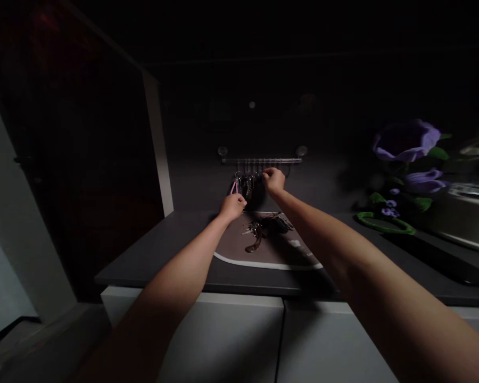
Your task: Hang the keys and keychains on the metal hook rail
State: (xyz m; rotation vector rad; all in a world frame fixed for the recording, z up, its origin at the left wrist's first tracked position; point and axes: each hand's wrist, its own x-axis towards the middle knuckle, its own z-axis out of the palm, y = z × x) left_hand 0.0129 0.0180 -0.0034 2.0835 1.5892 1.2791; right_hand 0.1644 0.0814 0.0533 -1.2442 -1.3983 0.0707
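My left hand (232,207) is curled at the lower end of a pink loop strap (234,186), which hangs from a ring on the left of a metal hook rail (261,160). My right hand (273,181) is up at the rail, its fingers closed among the hooks, though what they pinch is too dark to tell. Bunches of dark keys (247,186) hang between my hands. Below them, a pile of keys (257,229) and a brown strap (253,246) lie on a taupe mat with a white edge (267,264).
The mat rests on a dark countertop (155,250) above white cabinet fronts (223,340). To the right stand purple artificial flowers (407,141), a green loop-shaped object (385,223) and a steel pot (463,207). A dark doorway (83,133) is on the left.
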